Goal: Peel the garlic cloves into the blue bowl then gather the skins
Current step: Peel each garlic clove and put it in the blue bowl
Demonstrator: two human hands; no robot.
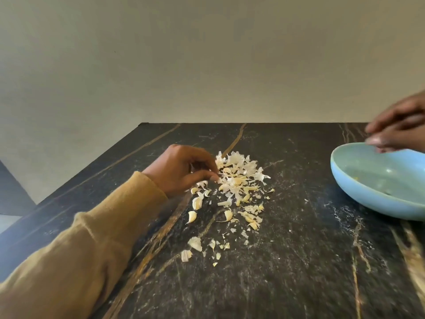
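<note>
Left hand [181,169], coming out of a mustard-yellow sleeve [96,238], rests low on the dark veined marble table [299,261] with its fingers curled. Its thumb and fingertips [215,178] touch the left edge of the pile of garlic skins [239,178]. Whether they actually pinch a piece cannot be told.

Right hand [400,132] is well apart from the left, at the right edge of the view. It hovers over the far rim of the blue bowl [368,199] with its fingers stretched fairly straight and close together. It is smeared by motion blur, so I cannot tell whether it holds anything.

Papery skins lie heaped mid-table, with a looser trail of scraps running toward the camera. Several plumper curved pieces [192,216] sit among that trail; whether these are cloves or husks is unclear. A small yellowish bit [355,178] shows inside the bowl, which stands on the table to the right of the pile.
</note>
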